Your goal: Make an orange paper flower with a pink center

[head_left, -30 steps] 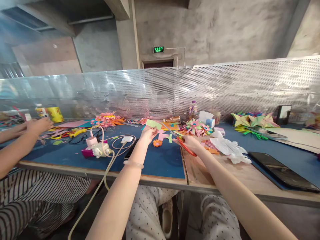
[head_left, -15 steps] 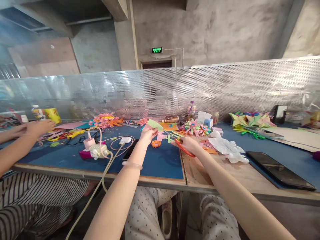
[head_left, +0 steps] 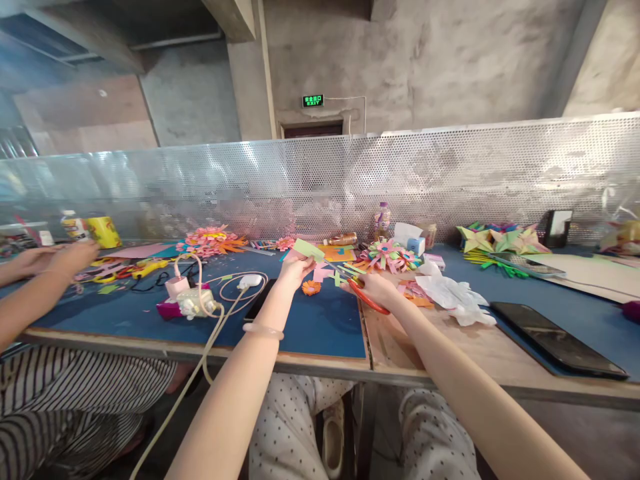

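Near the centre of the frame, the left hand (head_left: 295, 270) is closed on a green piece of paper (head_left: 308, 249), pinching it at its lower edge and holding it above the blue mat (head_left: 320, 323). Just right of centre, the right hand (head_left: 376, 288) grips a pair of red-handled scissors (head_left: 361, 291), fingers through the loops, blades pointing up-left toward the paper; whether the blades touch it cannot be told. A small orange paper flower (head_left: 311, 287) lies on the mat between the hands. White crumpled paper (head_left: 453, 292) lies right of the scissors, a dark phone (head_left: 555, 340) at lower right. At far left, another person's hand (head_left: 75, 255) rests among coloured scraps.
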`<state>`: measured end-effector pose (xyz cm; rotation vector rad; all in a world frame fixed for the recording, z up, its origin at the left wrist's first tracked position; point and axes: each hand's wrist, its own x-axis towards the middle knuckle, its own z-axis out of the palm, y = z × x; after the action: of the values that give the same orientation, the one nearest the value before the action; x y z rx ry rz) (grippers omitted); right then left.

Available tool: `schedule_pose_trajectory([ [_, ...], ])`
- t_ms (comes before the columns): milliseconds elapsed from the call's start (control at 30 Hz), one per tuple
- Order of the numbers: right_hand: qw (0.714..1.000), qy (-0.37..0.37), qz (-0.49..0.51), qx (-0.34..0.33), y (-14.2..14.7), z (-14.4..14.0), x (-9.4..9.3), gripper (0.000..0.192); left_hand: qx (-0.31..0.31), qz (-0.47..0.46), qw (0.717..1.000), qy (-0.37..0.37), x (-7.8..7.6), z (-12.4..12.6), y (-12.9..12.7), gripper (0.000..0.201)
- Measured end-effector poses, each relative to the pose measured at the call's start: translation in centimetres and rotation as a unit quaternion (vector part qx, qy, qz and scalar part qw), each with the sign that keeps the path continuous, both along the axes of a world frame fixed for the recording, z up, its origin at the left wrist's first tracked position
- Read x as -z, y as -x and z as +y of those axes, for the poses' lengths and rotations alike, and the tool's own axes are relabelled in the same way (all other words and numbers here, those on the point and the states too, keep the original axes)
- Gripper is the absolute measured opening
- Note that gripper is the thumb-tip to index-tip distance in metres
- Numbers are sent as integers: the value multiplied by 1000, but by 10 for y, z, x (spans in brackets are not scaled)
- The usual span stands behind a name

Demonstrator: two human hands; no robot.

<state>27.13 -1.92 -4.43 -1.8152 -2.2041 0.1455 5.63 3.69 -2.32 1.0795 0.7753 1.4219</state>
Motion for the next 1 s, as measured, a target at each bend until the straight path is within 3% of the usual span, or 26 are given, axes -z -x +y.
schedule_pose_trajectory([
  [567,999,4,-11,-34,-5,9,6,30,-32,11,999,27,3,9,1,31],
  [1000,997,-16,-7,-71,-6,3,3,31,-24,70,997,35,-1,0,0,31],
])
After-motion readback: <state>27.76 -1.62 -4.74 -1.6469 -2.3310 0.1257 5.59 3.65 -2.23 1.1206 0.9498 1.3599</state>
